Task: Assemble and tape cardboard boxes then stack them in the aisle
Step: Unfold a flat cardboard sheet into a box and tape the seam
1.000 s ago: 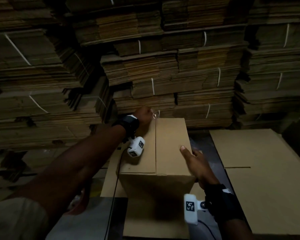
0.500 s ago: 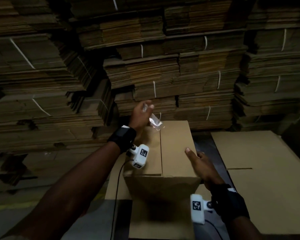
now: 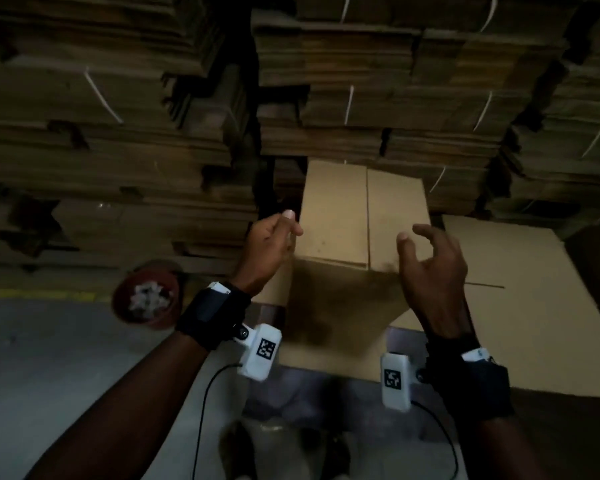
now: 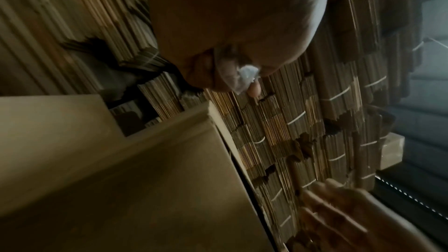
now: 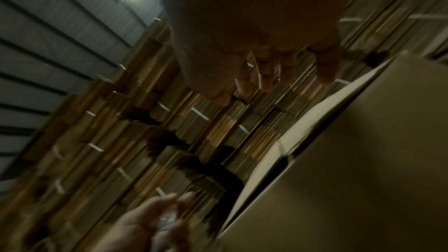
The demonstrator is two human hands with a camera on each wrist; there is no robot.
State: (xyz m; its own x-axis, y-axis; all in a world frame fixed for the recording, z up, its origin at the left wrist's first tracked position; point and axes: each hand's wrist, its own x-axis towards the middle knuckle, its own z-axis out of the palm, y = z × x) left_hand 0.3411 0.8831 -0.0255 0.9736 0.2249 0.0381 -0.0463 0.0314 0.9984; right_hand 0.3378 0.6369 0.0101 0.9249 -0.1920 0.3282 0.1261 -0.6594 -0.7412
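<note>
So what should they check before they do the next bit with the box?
1. Top flaps of the brown cardboard box lie closed and level: ok.
2. Tape over the middle seam: cannot tell; none shows clearly.
3. Left hand has something to use: ok; its fingers pinch a small crumpled clear scrap, maybe tape.
4. Right hand is free to steady the box: ok; it is open, holds nothing and hovers near the right edge.
5. Box sits steady on the flat cardboard sheets: cannot tell; its base is in shadow.
6. Red round bowl of white bits is out of the way: ok; it is off to the left.
</note>
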